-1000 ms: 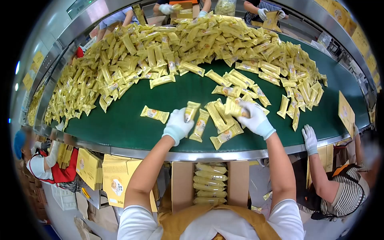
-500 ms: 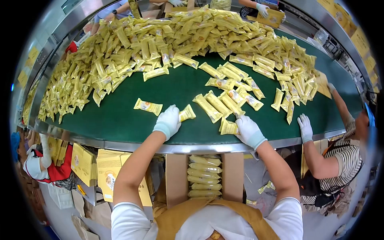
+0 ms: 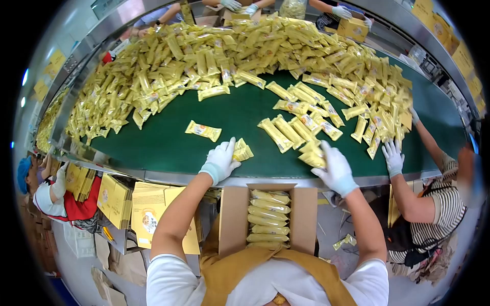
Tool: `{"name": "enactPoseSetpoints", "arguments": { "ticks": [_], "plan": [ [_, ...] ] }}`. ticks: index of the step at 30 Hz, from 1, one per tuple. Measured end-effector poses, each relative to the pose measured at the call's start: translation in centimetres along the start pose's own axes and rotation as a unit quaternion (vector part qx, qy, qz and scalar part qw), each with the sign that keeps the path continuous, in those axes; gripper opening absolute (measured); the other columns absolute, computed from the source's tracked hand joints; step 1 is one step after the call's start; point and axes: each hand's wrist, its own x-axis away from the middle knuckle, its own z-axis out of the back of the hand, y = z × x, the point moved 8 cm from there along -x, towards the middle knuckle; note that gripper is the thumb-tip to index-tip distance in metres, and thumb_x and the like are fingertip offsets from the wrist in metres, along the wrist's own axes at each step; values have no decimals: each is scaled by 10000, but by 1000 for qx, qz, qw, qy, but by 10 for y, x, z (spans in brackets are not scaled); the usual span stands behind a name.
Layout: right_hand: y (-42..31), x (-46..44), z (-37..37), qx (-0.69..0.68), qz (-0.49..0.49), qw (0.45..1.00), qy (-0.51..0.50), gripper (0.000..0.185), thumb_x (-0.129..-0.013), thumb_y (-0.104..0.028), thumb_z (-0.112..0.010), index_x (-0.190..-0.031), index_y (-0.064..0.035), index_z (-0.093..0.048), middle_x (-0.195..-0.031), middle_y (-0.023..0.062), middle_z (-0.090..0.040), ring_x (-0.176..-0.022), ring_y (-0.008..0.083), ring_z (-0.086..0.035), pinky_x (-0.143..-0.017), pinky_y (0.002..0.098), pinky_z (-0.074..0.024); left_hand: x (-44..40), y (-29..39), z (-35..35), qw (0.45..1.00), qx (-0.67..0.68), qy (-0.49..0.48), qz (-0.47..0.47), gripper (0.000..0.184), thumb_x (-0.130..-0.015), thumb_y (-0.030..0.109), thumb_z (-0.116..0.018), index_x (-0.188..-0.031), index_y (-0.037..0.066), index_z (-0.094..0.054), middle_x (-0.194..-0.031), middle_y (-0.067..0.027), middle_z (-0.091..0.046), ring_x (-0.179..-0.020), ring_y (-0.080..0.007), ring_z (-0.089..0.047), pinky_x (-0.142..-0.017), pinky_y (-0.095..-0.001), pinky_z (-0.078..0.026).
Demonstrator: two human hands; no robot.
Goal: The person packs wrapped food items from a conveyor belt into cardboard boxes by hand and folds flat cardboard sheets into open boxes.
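My gloved left hand [image 3: 221,162] is at the belt's near edge, its fingers and thumb closed around the end of small yellow wrapped snack packets [image 3: 243,151]. To the right, my gloved right hand [image 3: 336,168] pinches more yellow snack packets [image 3: 312,155] between fingers and thumb. How many each hand holds is partly hidden. A loose packet [image 3: 203,131] lies left of my left hand, and a loose group [image 3: 276,134] lies beyond my right. Below the belt edge, an open cardboard box [image 3: 234,214] in front of my body contains rows of packets [image 3: 269,216].
A large heap of packets [image 3: 245,46] curves across the green belt [image 3: 168,153]. A co-worker's gloved hand [image 3: 393,158] rests on the belt at right. Folded yellow cartons [image 3: 162,214] stand at lower left. Other people handle boxes [image 3: 353,29] across the belt.
The view has shifted, so most things appear further right and lower. Packets in both hands have turned and now look stacked. The co-worker's hand at right has moved to the heap's edge.
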Motion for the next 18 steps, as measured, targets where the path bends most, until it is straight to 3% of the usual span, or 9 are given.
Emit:
{"name": "enactPoseSetpoints", "arguments": {
  "ticks": [3,4,6,7,9,12,15,16,18],
  "plan": [
    [-39,24,51,-146,40,986,63,893,-649,-263,-901,-1389,-13,-468,-1071,172,-605,-997,327,-652,-856,402,-540,18,-18,27,985,161,65,3,862,-873,256,-740,-1542,-18,-271,-1359,-231,-479,-1200,-392,-526,-1052,-424,-424],
    [-68,31,62,-153,111,980,56,787,-635,-264,-895,-1288,-22,-529,-1046,157,-610,-977,317,-648,-855,397,-540,28,-12,44,974,203,97,-24,862,-872,239,-740,-1548,-8,-266,-1358,-236,-471,-1192,-379,-537,-1035,-412,-445],
    [-120,45,50,-117,178,971,-108,639,-632,-302,-905,-1139,-59,-601,-998,150,-630,-910,343,-643,-806,410,-536,46,11,75,951,263,133,-94,865,-867,167,-731,-1567,12,-247,-1346,-247,-450,-1219,-355,-502,-1048,-389,-435],
    [-145,59,36,-102,278,948,-120,610,-668,-336,-885,-1137,-67,-604,-997,152,-638,-906,363,-639,-814,436,-529,58,32,89,954,274,88,-83,881,-864,145,-721,-1582,32,-223,-1325,-231,-452,-1239,-360,-460,-1088,-392,-389],
    [-170,86,-15,-91,289,912,-276,546,-736,-321,-838,-1168,-87,-599,-1019,159,-633,-984,367,-637,-859,451,-522,78,68,99,926,363,25,-99,932,-854,139,-713,-1602,48,-163,-1303,-220,-448,-1217,-367,-458,-1106,-396,-358],
    [-190,122,-92,-2,333,866,-373,386,-865,-174,-658,-1224,-86,-548,-1118,168,-622,-1053,374,-646,-881,466,-541,101,112,87,928,338,-26,-153,964,-867,158,-699,-1610,39,-97,-1388,-204,-469,-1278,-342,-475,-1136,-409,-346],
    [-187,141,-146,-23,320,877,-358,307,-930,-168,-552,-1230,-107,-558,-1146,160,-627,-1048,358,-653,-824,446,-568,122,149,58,941,261,-66,-205,1010,-855,193,-741,-1607,27,-88,-1368,-257,-456,-1259,-422,-487,-1105,-438,-390],
    [-183,145,-146,-21,343,903,-256,295,-955,-200,-506,-1236,-137,-569,-1146,145,-627,-962,327,-681,-742,433,-580,125,157,43,947,230,-98,-201,980,-866,229,-735,-1600,27,-118,-1341,-286,-459,-1189,-473,-507,-1044,-481,-434],
    [-171,156,-169,-41,331,911,-241,308,-945,-202,-519,-1244,-148,-574,-1153,142,-622,-923,306,-686,-710,418,-581,132,164,13,959,122,-61,-249,829,-868,236,-706,-1556,45,-286,-1316,-244,-518,-1129,-415,-567,-971,-484,-469]
  ]
}}
